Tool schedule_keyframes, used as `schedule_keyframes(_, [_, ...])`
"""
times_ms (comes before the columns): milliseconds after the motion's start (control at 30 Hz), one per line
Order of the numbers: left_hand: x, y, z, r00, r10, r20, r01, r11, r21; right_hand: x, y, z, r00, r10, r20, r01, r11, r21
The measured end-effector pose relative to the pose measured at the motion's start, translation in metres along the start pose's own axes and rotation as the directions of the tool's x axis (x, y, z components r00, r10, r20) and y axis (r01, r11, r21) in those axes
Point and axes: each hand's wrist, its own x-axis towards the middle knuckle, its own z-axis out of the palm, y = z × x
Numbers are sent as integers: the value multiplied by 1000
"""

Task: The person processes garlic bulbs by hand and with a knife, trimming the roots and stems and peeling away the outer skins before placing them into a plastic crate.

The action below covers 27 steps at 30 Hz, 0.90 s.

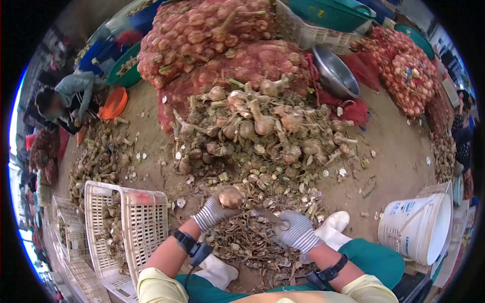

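Observation:
My left hand (211, 214), in a grey-and-white striped glove, is closed around a garlic bulb (231, 197). My right hand (297, 230), gloved alike, grips a knife (266, 215); its blade points left toward the bulb, a short way apart from it. The handle is hidden in the fingers. Beyond both hands rises a heap of garlic (262, 123) with stalks and dry roots. Below them, between white boots, lies a pile of dry skins and trimmings (242, 242).
Red net sacks of garlic (202, 35) stand behind the heap, beside a metal basin (336, 73). A white plastic crate (146, 217) is at left, a white bucket (411, 227) at right. Another person (76, 96) crouches at far left near an orange basin (114, 103).

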Motion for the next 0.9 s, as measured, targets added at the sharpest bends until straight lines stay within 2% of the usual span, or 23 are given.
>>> schedule_keyframes(67, [-1, 3, 29, 983, 165, 85, -143, 965, -220, -12, -16, -17, 984, -178, 16, 178, 968, -177])
schedule_keyframes(100, [-2, 7, 42, 972, 87, 218, 18, 898, -439, -17, -16, -19, 975, -221, -12, 214, 957, -196])
schedule_keyframes(133, [-6, 6, 55, 963, 183, 199, -54, 852, -521, -22, -14, -20, 975, -221, -29, 212, 959, -190])
schedule_keyframes(200, [-12, 14, 78, 983, 85, 160, 58, 688, -724, -32, -8, -23, 923, -359, -137, 324, 919, -223])
schedule_keyframes(233, [-13, 26, 82, 983, 88, 164, 56, 697, -715, -40, -9, -31, 904, -403, -145, 361, 899, -250])
schedule_keyframes(267, [-13, 40, 84, 932, 21, 361, 329, 366, -870, -45, -6, -34, 900, -407, -157, 363, 899, -245])
schedule_keyframes(300, [-14, 51, 87, 834, 35, 550, 551, -31, -834, -48, -2, -35, 873, -452, -184, 397, 877, -272])
schedule_keyframes(333, [-19, 54, 93, 835, 33, 550, 550, -18, -835, -50, 2, -37, 842, -498, -209, 429, 852, -300])
schedule_keyframes(367, [-26, 54, 101, 908, -47, 416, 414, 251, -875, -53, 7, -38, 798, -544, -261, 473, 832, -288])
schedule_keyframes(400, [-31, 56, 105, 963, -81, 256, 260, 509, -820, -53, 13, -41, 790, -550, -271, 479, 830, -286])
schedule_keyframes(433, [-38, 75, 99, 840, -180, 512, 526, 32, -850, -53, 20, -42, 795, -546, -263, 479, 832, -280])
schedule_keyframes(467, [-40, 76, 102, 843, -186, 505, 521, 42, -853, -52, 25, -42, 801, -543, -253, 480, 834, -272])
schedule_keyframes(533, [-42, 80, 113, 888, -14, 460, 458, -66, -886, -53, 31, -38, 792, -546, -274, 496, 837, -233])
schedule_keyframes(600, [-51, 94, 119, 894, -91, 438, 439, -15, -899, -55, 36, -39, 864, -465, -194, 410, 872, -266])
schedule_keyframes(633, [-65, 118, 125, 982, -78, 174, 166, 797, -581, -48, 45, -39, 954, -227, -197, 200, 969, -146])
schedule_keyframes(667, [-76, 130, 129, 995, 57, 79, -45, 988, -147, -37, 62, -37, 985, 25, -169, -30, 999, -23])
schedule_keyframes(700, [-86, 142, 132, 981, 191, -18, -173, 920, 351, -19, 117, -33, 985, 161, -59, -153, 982, 115])
schedule_keyframes(733, [-91, 139, 133, 981, 190, -23, -169, 918, 360, -19, 125, -50, 961, 268, 73, -278, 932, 231])
schedule_keyframes(767, [-86, 135, 132, 974, 165, -159, -129, 968, 214, -16, 122, -53, 970, 230, 83, -243, 867, 436])
schedule_keyframes(800, [-84, 132, 133, 971, 141, -193, -108, 979, 176, -22, 118, -45, 975, 197, 108, -221, 752, 621])
schedule_keyframes(833, [-81, 129, 134, 966, 118, -228, -88, 987, 136, -36, 99, -31, 970, 201, 133, -240, 745, 622])
schedule_keyframes(867, [-77, 125, 134, 960, 94, -262, -72, 993, 94, -36, 75, -23, 993, 87, 77, -116, 711, 693])
schedule_keyframes(900, [-68, 116, 141, 904, 279, -325, -215, 952, 220, -33, 52, -20, 1000, -29, -2, 21, 661, 750])
